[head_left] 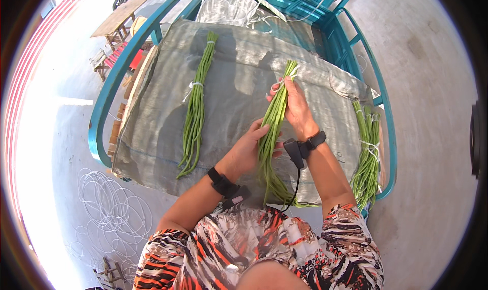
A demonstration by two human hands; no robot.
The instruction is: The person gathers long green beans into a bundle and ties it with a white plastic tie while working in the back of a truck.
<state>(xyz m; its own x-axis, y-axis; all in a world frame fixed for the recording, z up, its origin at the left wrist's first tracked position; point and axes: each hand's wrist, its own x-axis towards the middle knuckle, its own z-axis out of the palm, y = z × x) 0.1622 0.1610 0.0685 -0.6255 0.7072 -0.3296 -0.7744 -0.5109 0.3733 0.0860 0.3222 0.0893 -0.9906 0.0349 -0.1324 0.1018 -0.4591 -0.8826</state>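
A bundle of long green beans (274,112) hangs between my two hands, its loose ends pointing toward my body. My right hand (296,104) grips it near the top, where white ties go round the beans. Lower down, my left hand (249,145) is closed round the middle of the same bundle, with some fingers hidden behind it. On the grey woven sheet (234,87) to the left lies a second bundle of long beans (196,107), tied with white strips at its top and upper middle. More tied long beans (367,153) rest at the sheet's right edge.
Teal metal rails (119,79) bound the sheet-covered bed on the left and right. White cord and a pale bag (227,10) lie at its far end. Loops of white wire (114,203) lie on the ground at left. A wooden table (119,18) stands beyond the left rail.
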